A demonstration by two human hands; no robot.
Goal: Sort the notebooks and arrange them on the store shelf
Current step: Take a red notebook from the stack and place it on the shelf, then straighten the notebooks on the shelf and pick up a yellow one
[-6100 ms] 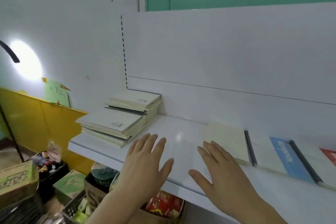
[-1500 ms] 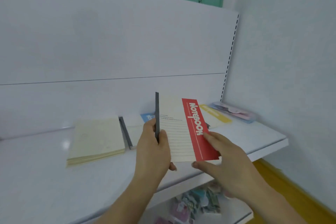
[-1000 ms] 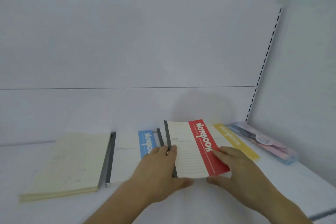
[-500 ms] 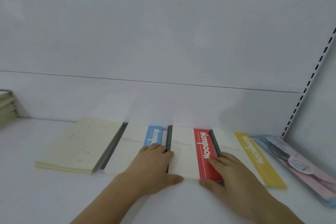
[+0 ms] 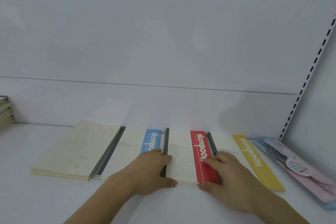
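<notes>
A red-striped notebook (image 5: 183, 158) lies flat on the white shelf (image 5: 36, 202), between a blue-striped notebook (image 5: 131, 151) and a yellow-striped notebook (image 5: 251, 158). My left hand (image 5: 149, 171) rests on the red notebook's dark spine side, thumb at its near edge. My right hand (image 5: 227, 178) lies flat on its right edge, fingers straight over the red stripe, thumb at the near corner. A plain cream stack of notebooks (image 5: 74, 151) sits at the left of the row.
A pastel pink-and-blue packet (image 5: 298, 171) lies at the far right by the slotted upright (image 5: 309, 76). Another stack of notebooks (image 5: 5, 111) shows at the left edge. The white back panel (image 5: 163, 42) rises right behind the row.
I held the red notebook upright, then lowered it flat onto the shelf between the blue and yellow ones. Both hands now press along its sides.
</notes>
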